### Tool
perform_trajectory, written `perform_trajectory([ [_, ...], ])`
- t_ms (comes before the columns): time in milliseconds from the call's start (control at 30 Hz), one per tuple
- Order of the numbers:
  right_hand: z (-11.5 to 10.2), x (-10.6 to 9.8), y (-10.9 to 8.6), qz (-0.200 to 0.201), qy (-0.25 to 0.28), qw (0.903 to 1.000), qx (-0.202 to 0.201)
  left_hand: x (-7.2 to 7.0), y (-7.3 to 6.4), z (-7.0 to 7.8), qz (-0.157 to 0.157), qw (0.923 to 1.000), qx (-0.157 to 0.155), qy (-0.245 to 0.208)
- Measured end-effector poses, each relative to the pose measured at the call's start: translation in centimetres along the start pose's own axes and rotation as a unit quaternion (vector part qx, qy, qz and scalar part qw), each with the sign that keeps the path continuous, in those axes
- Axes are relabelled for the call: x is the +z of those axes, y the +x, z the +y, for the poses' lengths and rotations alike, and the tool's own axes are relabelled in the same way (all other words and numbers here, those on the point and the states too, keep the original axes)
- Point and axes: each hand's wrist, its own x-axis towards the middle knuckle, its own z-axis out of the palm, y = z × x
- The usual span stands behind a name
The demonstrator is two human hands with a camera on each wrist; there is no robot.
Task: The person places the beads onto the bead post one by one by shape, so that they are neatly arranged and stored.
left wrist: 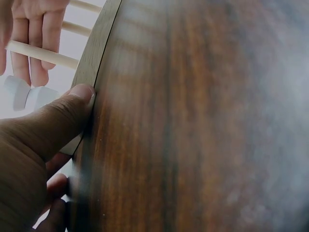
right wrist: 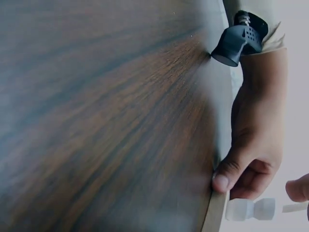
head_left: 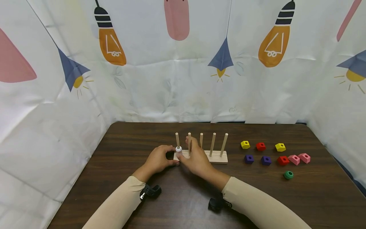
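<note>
A wooden peg stand [head_left: 218, 158] with several upright pegs lies on the table. My left hand [head_left: 158, 159] grips the left end of its base, thumb along the near edge in the left wrist view. Two white beads [left wrist: 41, 98] sit stacked on the leftmost peg [head_left: 177, 140]. Beside that peg is my right hand [head_left: 197, 159], its fingers extended and apart from the beads in the left wrist view. Only a fingertip of the right hand [right wrist: 298, 188] shows in the right wrist view, near the peg's top.
Right of the stand lie yellow blocks [head_left: 245, 145], red blocks [head_left: 283, 160], purple blocks [head_left: 266, 160], pink blocks [head_left: 304, 158] and a green bead [head_left: 288, 175]. A printed curtain [head_left: 177, 92] hangs behind the dark wooden table [head_left: 183, 206].
</note>
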Motion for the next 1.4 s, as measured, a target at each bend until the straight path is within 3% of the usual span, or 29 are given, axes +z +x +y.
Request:
perform_trajectory([
  [167, 0.1, -1.4, -1.0, -0.037, -0.011, 0.9993, -0.005, 0.0, -0.1, 0.1, -0.006, 0.9999, -0.009, -0.002],
  [433, 1.5, -4.2, -2.6, -0.085, -0.042, 0.9931, -0.069, 0.0, -0.1, 0.1, -0.005, 0.9999, -0.010, 0.000],
  [800, 3.8, -10.2, -4.9, -0.143, -0.127, 0.9724, -0.133, 0.2, 0.0, 0.2, -0.007, 0.9999, -0.015, 0.000],
  [1000, 5.8, -13.9, -6.1, -0.140, -0.155, 0.9715, -0.112, 0.1, -0.1, 0.1, -0.007, 0.9998, -0.018, 0.005],
  [1400, 9.2, -20.0, -8.8, -0.083, -0.192, 0.9770, -0.041, 0.2, -0.1, 0.1, -0.013, 0.9996, -0.022, 0.012],
])
